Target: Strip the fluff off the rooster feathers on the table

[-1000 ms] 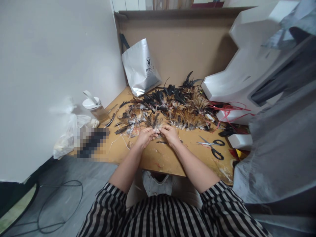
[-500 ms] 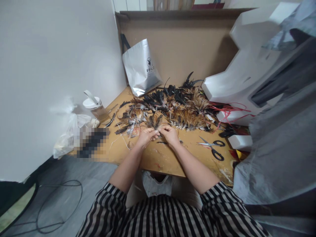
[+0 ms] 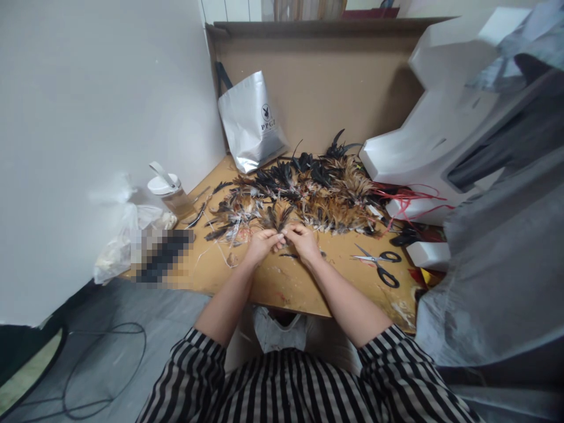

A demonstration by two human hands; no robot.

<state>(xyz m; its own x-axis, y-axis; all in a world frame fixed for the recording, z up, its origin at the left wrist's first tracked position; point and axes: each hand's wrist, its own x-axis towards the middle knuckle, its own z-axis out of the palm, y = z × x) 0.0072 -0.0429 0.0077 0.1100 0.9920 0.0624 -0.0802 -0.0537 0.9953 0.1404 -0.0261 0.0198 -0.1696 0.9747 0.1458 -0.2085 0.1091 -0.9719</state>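
Observation:
My left hand (image 3: 266,243) and my right hand (image 3: 301,239) meet at the near side of the feather piles, fingertips pinched together. Between them they hold the base of a small fanned bunch of brown and black feathers (image 3: 278,216), its tips pointing away from me. The quill ends are hidden by my fingers. Behind lies a wide heap of black feathers (image 3: 286,175), with a row of brown feathers (image 3: 339,212) to the right. Left of my hands are loose feathers (image 3: 235,214) mixed with white thread (image 3: 206,254).
Open scissors (image 3: 379,261) with black handles lie at right on the wooden table (image 3: 286,288). A silver bag (image 3: 251,123) leans at the back. On the left stand a lidded jug (image 3: 174,194) and a plastic bag (image 3: 114,249). White foam (image 3: 396,150) and red strings (image 3: 418,200) border the right.
Almost nothing differs. Both hands stay pinched at the same feather bunch, with only slight finger movement, and the view has shifted a little.

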